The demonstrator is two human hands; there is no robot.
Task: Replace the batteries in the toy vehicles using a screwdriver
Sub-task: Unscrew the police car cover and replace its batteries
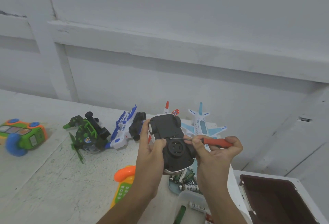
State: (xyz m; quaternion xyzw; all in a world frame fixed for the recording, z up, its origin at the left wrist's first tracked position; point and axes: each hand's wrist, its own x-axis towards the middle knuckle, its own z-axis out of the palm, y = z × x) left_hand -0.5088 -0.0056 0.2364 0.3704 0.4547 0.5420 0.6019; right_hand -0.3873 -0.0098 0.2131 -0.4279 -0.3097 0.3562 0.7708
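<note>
Head view: toy car [170, 141] is held belly-up above the table [44, 179], exposing its battery hatch; left hand [151, 154] grips it steady, right hand [218, 149] pinches the red screwdriver [216, 142], tip at a screw, loose batteries [189, 185] beneath.

You can read no text here. The batteries [191, 186] near the right edge of the counter [53, 179] carry printing, but it is too blurred to make out. The toy phone [122, 190] at the front edge shows only pale keypad dots.
</note>
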